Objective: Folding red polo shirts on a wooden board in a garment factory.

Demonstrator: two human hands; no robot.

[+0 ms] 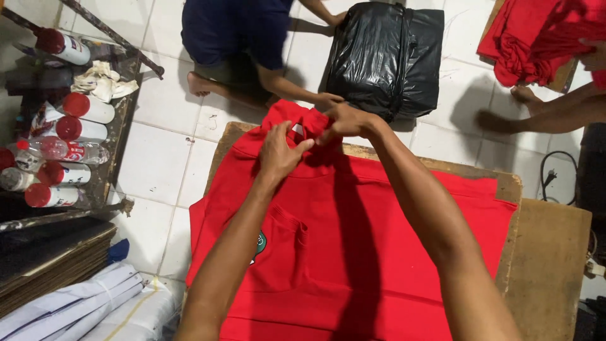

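Head view shows me both hands at the shirt (pixel 353 240) collar: left hand (pixel 281 151) fingers pinching it, right hand (pixel 344 120) gripping the cloth.

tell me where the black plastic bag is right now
In the head view the black plastic bag sits on the white tiled floor at top centre, just beyond the red shirt and beside a crouching person.

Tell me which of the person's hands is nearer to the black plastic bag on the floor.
Right. The right hand grips the red shirt's collar just below the black plastic bag's lower edge; the left hand pinches the collar lower and further left, farther from the bag.
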